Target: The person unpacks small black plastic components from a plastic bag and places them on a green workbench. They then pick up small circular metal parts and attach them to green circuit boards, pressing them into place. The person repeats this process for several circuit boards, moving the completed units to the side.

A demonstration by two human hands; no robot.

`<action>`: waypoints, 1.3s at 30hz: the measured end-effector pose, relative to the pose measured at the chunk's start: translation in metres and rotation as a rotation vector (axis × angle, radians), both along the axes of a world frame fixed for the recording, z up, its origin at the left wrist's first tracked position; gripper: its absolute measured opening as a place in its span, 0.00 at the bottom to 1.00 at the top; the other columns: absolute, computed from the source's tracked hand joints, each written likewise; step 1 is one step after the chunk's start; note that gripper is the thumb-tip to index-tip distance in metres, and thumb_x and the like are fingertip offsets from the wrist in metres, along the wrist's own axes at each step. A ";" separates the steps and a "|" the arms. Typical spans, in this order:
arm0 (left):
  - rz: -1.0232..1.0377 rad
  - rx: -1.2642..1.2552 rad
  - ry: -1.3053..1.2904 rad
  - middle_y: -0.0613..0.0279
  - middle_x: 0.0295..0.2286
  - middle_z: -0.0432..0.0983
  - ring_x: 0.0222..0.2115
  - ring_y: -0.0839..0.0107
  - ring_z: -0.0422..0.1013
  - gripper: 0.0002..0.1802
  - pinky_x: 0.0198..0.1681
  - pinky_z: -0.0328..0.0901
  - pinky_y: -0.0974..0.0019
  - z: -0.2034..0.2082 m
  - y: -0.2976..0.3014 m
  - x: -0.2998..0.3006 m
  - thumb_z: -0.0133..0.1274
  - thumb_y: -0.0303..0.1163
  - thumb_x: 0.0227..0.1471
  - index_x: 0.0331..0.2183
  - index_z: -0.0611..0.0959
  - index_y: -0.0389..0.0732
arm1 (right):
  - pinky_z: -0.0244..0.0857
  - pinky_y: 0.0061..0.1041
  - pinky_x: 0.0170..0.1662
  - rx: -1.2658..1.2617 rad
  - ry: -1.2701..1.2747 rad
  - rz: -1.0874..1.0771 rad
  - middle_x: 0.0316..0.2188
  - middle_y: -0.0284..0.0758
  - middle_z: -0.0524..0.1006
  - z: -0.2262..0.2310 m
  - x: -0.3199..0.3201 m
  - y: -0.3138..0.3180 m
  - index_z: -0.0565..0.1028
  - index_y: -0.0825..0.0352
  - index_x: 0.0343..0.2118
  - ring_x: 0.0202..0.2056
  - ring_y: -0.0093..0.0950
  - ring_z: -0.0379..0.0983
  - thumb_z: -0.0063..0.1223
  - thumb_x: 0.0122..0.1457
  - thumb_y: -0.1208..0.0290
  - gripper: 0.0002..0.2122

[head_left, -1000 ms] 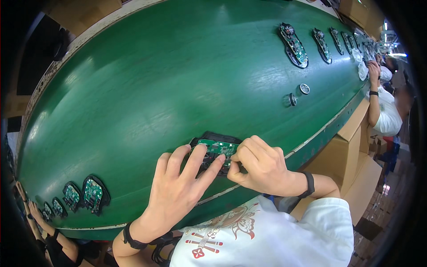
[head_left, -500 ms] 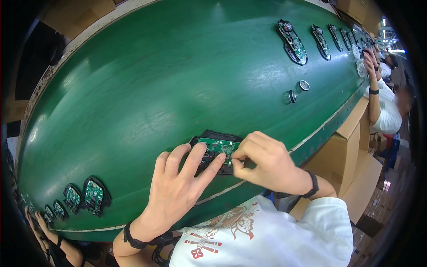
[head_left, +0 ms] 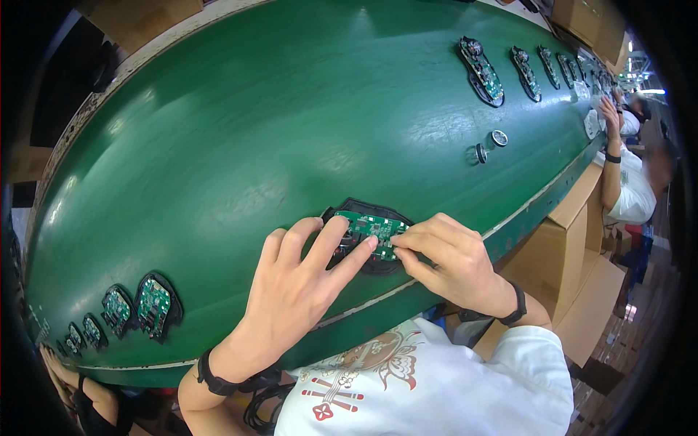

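Observation:
Lying on the green work surface in front of me is a black plastic housing (head_left: 385,208) with a green circuit board (head_left: 367,226) in it. My left hand (head_left: 298,280) spreads over its left part, fingers apart. The thumb tip presses on the board while other fingertips rest at the far left edge. At the board's right end my right hand (head_left: 454,261) is closed in a pinch, thumb and index finger together. Whatever sits between those fingertips is too small or hidden to make out. The left hand covers part of the housing.
Similar board-and-housing units line the left (head_left: 156,305) and far right (head_left: 481,73). Two small round clear parts with dark rims (head_left: 499,138) lie right of centre. Open cardboard boxes (head_left: 560,254) stand beside the table's right edge. Co-workers' hands (head_left: 611,116) show at right and lower left.
The housing and board have shifted slightly away from me and to the right, with both hands following. My right-hand pinch stays at the board's right end.

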State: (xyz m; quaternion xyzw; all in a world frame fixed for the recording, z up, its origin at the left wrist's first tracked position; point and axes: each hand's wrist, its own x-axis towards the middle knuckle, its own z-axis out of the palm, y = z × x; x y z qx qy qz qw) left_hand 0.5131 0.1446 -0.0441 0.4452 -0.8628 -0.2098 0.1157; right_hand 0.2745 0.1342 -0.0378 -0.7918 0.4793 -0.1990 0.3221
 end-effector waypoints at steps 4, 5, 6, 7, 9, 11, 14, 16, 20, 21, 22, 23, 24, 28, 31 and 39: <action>0.000 0.000 -0.005 0.63 0.49 0.69 0.47 0.60 0.65 0.34 0.45 0.65 0.60 -0.001 0.001 -0.003 0.61 0.23 0.36 0.49 0.85 0.58 | 0.69 0.27 0.24 -0.061 0.045 -0.022 0.24 0.31 0.74 -0.003 0.007 0.000 0.79 0.66 0.29 0.26 0.29 0.73 0.65 0.46 0.79 0.07; -0.006 0.005 -0.008 0.62 0.50 0.69 0.47 0.60 0.65 0.32 0.45 0.65 0.59 -0.001 0.001 -0.002 0.59 0.24 0.39 0.50 0.83 0.57 | 0.68 0.28 0.23 -0.080 0.061 -0.030 0.23 0.31 0.73 -0.005 0.009 0.000 0.77 0.66 0.27 0.25 0.28 0.72 0.65 0.45 0.79 0.07; -0.014 0.011 -0.011 0.61 0.50 0.68 0.48 0.60 0.65 0.30 0.46 0.65 0.59 -0.001 0.001 -0.002 0.58 0.25 0.42 0.51 0.82 0.56 | 0.66 0.28 0.22 -0.100 0.077 -0.038 0.22 0.31 0.71 -0.007 0.010 0.000 0.76 0.65 0.25 0.24 0.28 0.71 0.65 0.44 0.79 0.07; -0.021 0.017 -0.014 0.61 0.50 0.68 0.49 0.60 0.65 0.29 0.46 0.64 0.58 -0.002 0.001 -0.002 0.56 0.27 0.46 0.52 0.81 0.55 | 0.65 0.28 0.21 -0.111 0.085 -0.044 0.21 0.31 0.70 -0.009 0.012 0.000 0.74 0.65 0.23 0.24 0.28 0.70 0.64 0.43 0.80 0.07; -0.017 0.014 -0.007 0.61 0.50 0.68 0.49 0.60 0.65 0.28 0.46 0.64 0.58 -0.003 0.001 -0.003 0.57 0.27 0.46 0.52 0.81 0.55 | 0.63 0.29 0.19 -0.134 0.101 -0.054 0.20 0.31 0.68 -0.012 0.014 -0.002 0.70 0.64 0.20 0.23 0.29 0.68 0.62 0.41 0.81 0.09; -0.013 0.010 -0.006 0.61 0.50 0.68 0.49 0.60 0.65 0.28 0.46 0.64 0.58 -0.004 0.001 -0.004 0.57 0.27 0.46 0.52 0.81 0.55 | 0.62 0.29 0.19 -0.132 0.112 -0.045 0.20 0.32 0.68 -0.013 0.016 -0.004 0.68 0.64 0.19 0.22 0.29 0.67 0.61 0.39 0.81 0.10; -0.014 0.005 -0.008 0.61 0.50 0.68 0.49 0.60 0.64 0.28 0.46 0.64 0.58 -0.004 0.000 -0.005 0.57 0.27 0.46 0.52 0.81 0.55 | 0.61 0.29 0.18 -0.133 0.115 -0.036 0.19 0.32 0.67 -0.015 0.016 -0.006 0.67 0.64 0.19 0.22 0.29 0.67 0.59 0.37 0.81 0.10; -0.017 0.011 -0.009 0.62 0.50 0.68 0.49 0.60 0.65 0.28 0.46 0.64 0.58 -0.004 -0.001 -0.005 0.57 0.27 0.46 0.52 0.81 0.56 | 0.61 0.29 0.18 -0.134 0.111 -0.039 0.19 0.32 0.67 -0.016 0.016 -0.006 0.67 0.64 0.19 0.22 0.30 0.67 0.59 0.36 0.81 0.10; -0.026 0.019 -0.025 0.63 0.50 0.69 0.48 0.60 0.65 0.30 0.45 0.64 0.59 -0.006 -0.004 -0.005 0.58 0.26 0.43 0.51 0.82 0.57 | 0.63 0.29 0.19 -0.102 0.134 -0.059 0.19 0.32 0.68 -0.015 0.016 -0.005 0.69 0.65 0.19 0.22 0.29 0.68 0.60 0.38 0.81 0.09; -0.023 0.017 -0.030 0.64 0.49 0.69 0.47 0.60 0.65 0.32 0.45 0.65 0.60 -0.007 -0.005 -0.006 0.59 0.25 0.40 0.50 0.83 0.59 | 0.63 0.29 0.20 -0.086 0.148 -0.064 0.19 0.32 0.69 -0.014 0.015 -0.005 0.70 0.66 0.19 0.22 0.29 0.68 0.60 0.38 0.81 0.08; -0.019 0.009 -0.035 0.64 0.49 0.70 0.47 0.61 0.65 0.34 0.45 0.65 0.61 -0.007 -0.005 -0.007 0.61 0.23 0.37 0.50 0.84 0.60 | 0.64 0.29 0.20 -0.058 0.108 -0.062 0.19 0.32 0.71 -0.013 0.011 -0.005 0.72 0.66 0.21 0.22 0.29 0.69 0.61 0.40 0.81 0.07; -0.021 0.008 -0.037 0.64 0.49 0.70 0.47 0.61 0.66 0.34 0.45 0.65 0.61 -0.007 -0.006 -0.007 0.61 0.23 0.37 0.50 0.84 0.60 | 0.66 0.28 0.21 -0.031 0.068 -0.061 0.20 0.31 0.73 -0.011 0.007 -0.006 0.75 0.66 0.22 0.23 0.28 0.70 0.63 0.41 0.81 0.06; -0.024 0.007 -0.039 0.64 0.49 0.70 0.47 0.61 0.66 0.35 0.45 0.65 0.61 -0.006 -0.006 -0.007 0.61 0.22 0.36 0.50 0.84 0.60 | 0.67 0.27 0.22 -0.002 0.029 -0.060 0.21 0.31 0.74 -0.010 0.002 -0.006 0.77 0.67 0.24 0.24 0.28 0.71 0.64 0.42 0.81 0.06; -0.035 0.040 -0.033 0.64 0.49 0.70 0.48 0.61 0.65 0.29 0.45 0.62 0.59 -0.009 -0.004 -0.006 0.56 0.27 0.46 0.52 0.82 0.58 | 0.70 0.24 0.24 0.038 -0.088 -0.078 0.24 0.31 0.78 -0.013 -0.011 -0.004 0.83 0.67 0.30 0.26 0.28 0.74 0.67 0.45 0.79 0.08; -0.048 0.052 -0.040 0.64 0.50 0.69 0.47 0.62 0.65 0.29 0.45 0.62 0.59 -0.010 -0.006 -0.007 0.56 0.27 0.46 0.52 0.82 0.58 | 0.70 0.22 0.24 0.000 -0.039 -0.064 0.27 0.31 0.79 -0.014 -0.013 0.001 0.83 0.66 0.32 0.27 0.27 0.74 0.68 0.45 0.79 0.09; -0.043 0.129 0.027 0.59 0.52 0.69 0.49 0.57 0.66 0.40 0.49 0.65 0.58 -0.006 -0.011 -0.006 0.66 0.23 0.35 0.54 0.80 0.56 | 0.69 0.20 0.25 -0.323 0.358 0.156 0.34 0.29 0.78 -0.003 -0.009 0.004 0.83 0.65 0.39 0.34 0.25 0.75 0.67 0.44 0.70 0.16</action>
